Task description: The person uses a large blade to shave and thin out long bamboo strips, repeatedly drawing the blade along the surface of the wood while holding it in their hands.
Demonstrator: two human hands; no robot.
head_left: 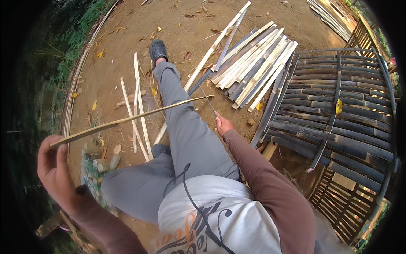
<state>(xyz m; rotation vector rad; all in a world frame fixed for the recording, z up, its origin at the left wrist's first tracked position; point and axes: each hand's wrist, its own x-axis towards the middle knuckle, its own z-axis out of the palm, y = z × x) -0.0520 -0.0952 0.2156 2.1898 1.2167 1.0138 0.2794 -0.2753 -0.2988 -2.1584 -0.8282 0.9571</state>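
Note:
My left hand [59, 173] pinches one end of a long, thin bamboo strip [122, 121] between thumb and fingers. The strip slants up to the right over my outstretched leg, its far end tapering near the knife. My right hand [224, 125] is closed round the handle of a knife [208, 99], mostly hidden in the fist. Its thin dark blade points away and slightly left, passing close by the strip's far end; whether they touch I cannot tell. Beyond the knife lies a pile of split bamboo strips [258, 63], pale on one face and dark on the other.
A slatted bamboo bench [334, 106] stands close on my right. Several loose strips [137, 101] lie on the dirt ground [122, 46] left of my leg. Plastic bottles [91, 169] sit beside my bent knee. Green plants [80, 38] border the far left.

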